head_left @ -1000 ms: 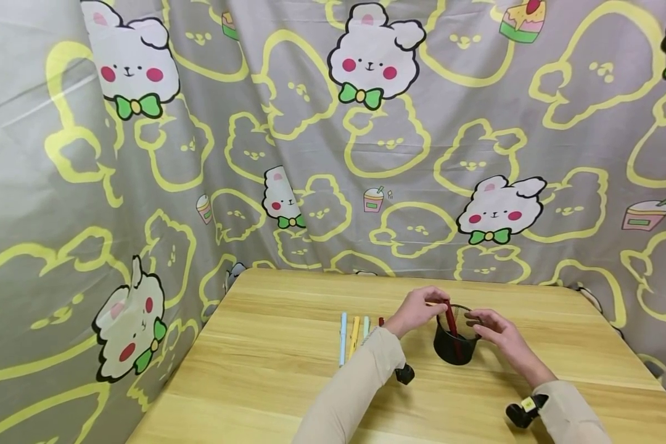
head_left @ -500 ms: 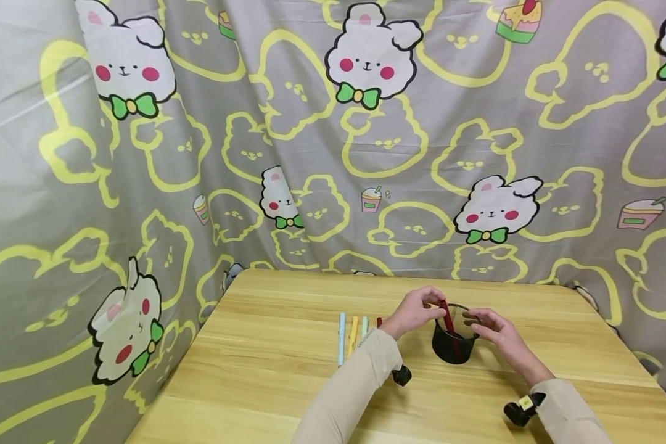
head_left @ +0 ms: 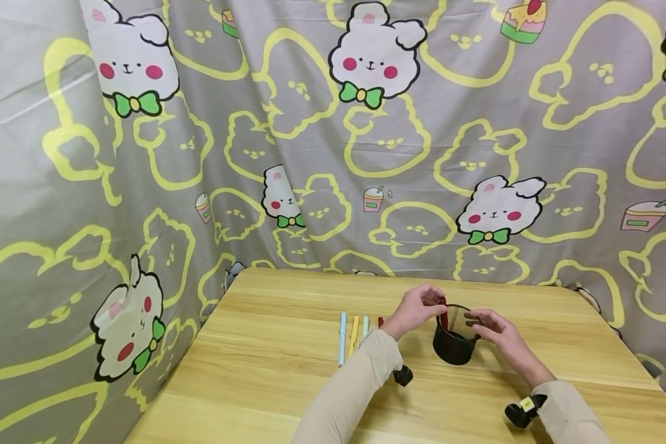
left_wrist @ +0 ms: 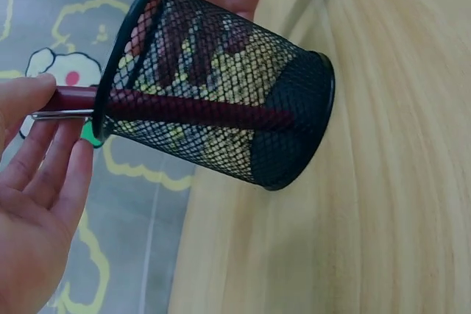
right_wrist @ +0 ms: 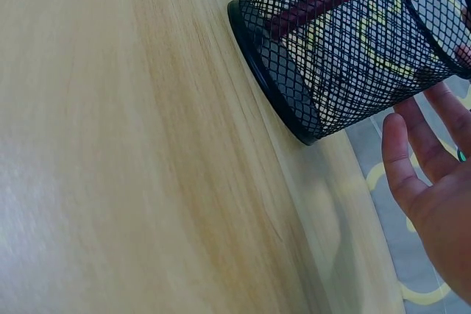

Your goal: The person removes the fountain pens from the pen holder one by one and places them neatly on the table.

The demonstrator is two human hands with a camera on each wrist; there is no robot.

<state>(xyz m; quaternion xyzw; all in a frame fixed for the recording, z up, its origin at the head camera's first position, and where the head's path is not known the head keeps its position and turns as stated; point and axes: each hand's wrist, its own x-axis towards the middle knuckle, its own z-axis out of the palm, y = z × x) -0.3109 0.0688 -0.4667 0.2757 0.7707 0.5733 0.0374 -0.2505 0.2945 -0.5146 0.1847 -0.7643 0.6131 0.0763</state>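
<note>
A black mesh pen holder (head_left: pixel 454 349) stands on the table between the two hands. My left hand (head_left: pixel 416 310) pinches the upper end of a dark red pen (left_wrist: pixel 184 106) with a silver clip, thumb on one side and fingers on the other. The pen's lower part is inside the holder, seen through the mesh along its wall and down to the base. My right hand (head_left: pixel 501 332) is at the holder's right side, fingers spread and loosely bent close to the rim; in the right wrist view its thumb (right_wrist: pixel 395 141) stands apart from the mesh.
Left of the holder lie a light blue pen (head_left: pixel 342 339), a yellow pen (head_left: pixel 354 333) and a light green pen (head_left: pixel 365 322). Another dark red pen (head_left: pixel 380 321) is mostly hidden behind the left wrist. A patterned curtain (head_left: pixel 311 154) hangs behind the wooden table (head_left: pixel 255 370).
The dark red pen has gone from leaning across the holder to standing nearer its left wall, still pinched by my left hand. My right hand has stayed in place.
</note>
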